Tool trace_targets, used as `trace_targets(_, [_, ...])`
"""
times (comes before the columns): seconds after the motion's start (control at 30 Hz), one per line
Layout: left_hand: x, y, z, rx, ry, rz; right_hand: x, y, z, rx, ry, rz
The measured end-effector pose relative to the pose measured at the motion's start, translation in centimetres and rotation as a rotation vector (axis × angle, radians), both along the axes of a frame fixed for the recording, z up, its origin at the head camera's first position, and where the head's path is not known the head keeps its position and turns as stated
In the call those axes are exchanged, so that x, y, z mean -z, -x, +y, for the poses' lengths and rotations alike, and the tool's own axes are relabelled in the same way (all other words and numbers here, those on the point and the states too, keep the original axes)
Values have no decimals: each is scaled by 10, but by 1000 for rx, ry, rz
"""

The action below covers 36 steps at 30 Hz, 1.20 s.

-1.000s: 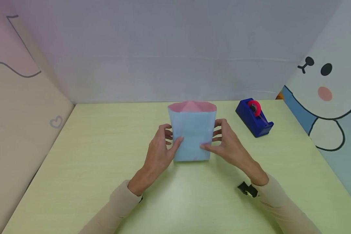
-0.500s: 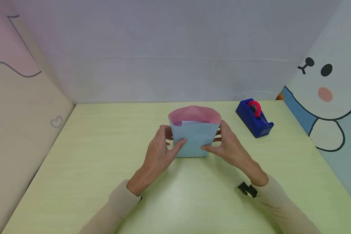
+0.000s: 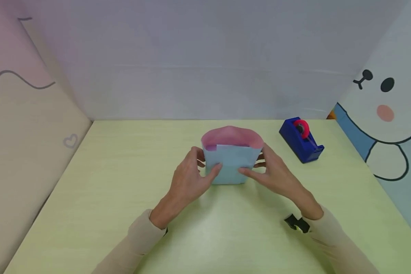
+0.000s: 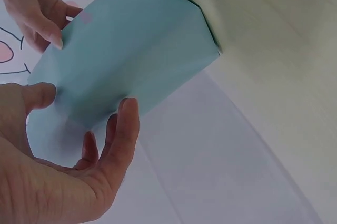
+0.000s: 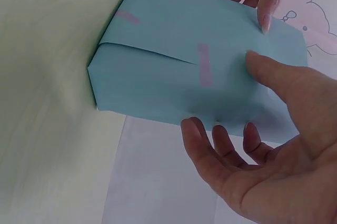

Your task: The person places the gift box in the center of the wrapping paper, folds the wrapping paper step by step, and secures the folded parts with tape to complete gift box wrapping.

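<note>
Paper bag (image 3: 231, 158): mouth open, I see!
Left hand (image 3: 191, 176): fingers clamped on it, eight o'clock.
Right hand (image 3: 278, 174): clamped likewise, four o'clock.

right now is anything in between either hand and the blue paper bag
Nothing visible: the left hand and right hand both hold the blue paper bag directly. The tape dispenser sits farther right, not in between.

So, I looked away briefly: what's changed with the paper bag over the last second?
The paper bag has opened wider, its top tipped toward the head camera, showing more pink inside. Left grip and right grip still hold its sides; the tape dispenser stayed put.
</note>
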<state>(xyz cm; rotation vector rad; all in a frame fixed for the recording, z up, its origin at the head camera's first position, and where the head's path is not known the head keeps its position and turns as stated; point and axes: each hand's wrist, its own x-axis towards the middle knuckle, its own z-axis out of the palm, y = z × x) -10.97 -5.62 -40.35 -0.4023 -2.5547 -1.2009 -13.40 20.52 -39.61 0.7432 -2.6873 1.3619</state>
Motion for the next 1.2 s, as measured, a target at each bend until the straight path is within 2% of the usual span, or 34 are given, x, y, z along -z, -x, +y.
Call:
trace_targets(0.2, [-2, -2, 0, -4, 6, 2, 0, -4, 2, 31, 13, 17])
trace_targets(0.5, [-3, -4, 2, -42, -13, 17, 4, -8, 1, 122, 60, 121])
trace_targets(0.67, [-2, -3, 1, -31, -22, 49, 6, -8, -1, 118, 95, 98])
trace_targets(0.83, [-2, 0, 0, 1, -25, 56, 7, -4, -3, 98, 84, 62])
trace_targets(1.03, [0, 1, 1, 16, -78, 25, 9, -4, -6, 111, 101, 94])
trace_targets(1.2, [3, 0, 5, -7, -90, 47, 10, -7, -10, 150, 114, 120])
